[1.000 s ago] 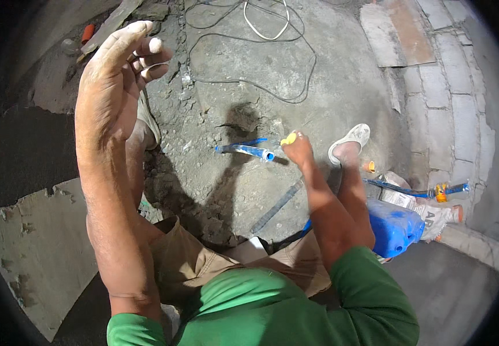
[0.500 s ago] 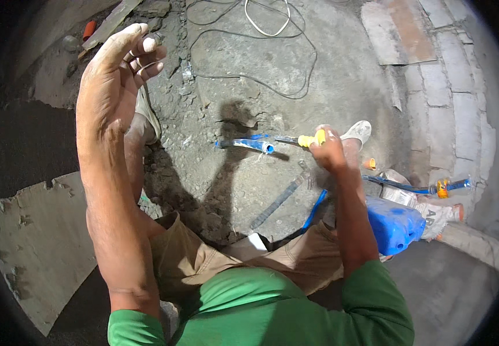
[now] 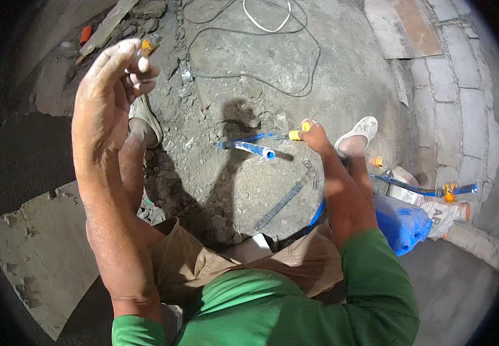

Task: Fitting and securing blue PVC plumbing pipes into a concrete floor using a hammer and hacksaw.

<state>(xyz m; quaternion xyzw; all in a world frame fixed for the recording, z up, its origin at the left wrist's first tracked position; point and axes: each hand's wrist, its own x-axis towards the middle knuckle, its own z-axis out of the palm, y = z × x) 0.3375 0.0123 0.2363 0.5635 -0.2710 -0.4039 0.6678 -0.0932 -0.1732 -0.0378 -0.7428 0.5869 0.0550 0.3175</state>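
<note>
My left hand [image 3: 114, 86] is raised at the upper left, fingers curled in toward the thumb. At its fingertips shows a small orange-and-clear object [image 3: 148, 46], mostly too small to make out. My right hand [image 3: 316, 136] is closed around a yellow-handled tool [image 3: 294, 135] with a slim dark metal end; its exact kind is unclear. That end points left, close to a blue pipe [image 3: 252, 148] with an open end lying on the ground. A thinner blue length lies just behind the pipe. Nearer me rests a hammer [image 3: 284, 199] with a dark wrapped handle.
A blue jerrycan [image 3: 399, 222] stands by my right leg, beside a white sack [image 3: 434, 213]. Another blue pipe [image 3: 422, 187] with an orange-yellow fitting lies there. Dark cable [image 3: 249, 78] loops over the far floor. Rubble lies left, and a block wall [image 3: 445, 104] rises right.
My left hand has moved slightly down and left, and the orange object has come into view at its fingertips. My right hand and the yellow-handled tool have shifted a little left.
</note>
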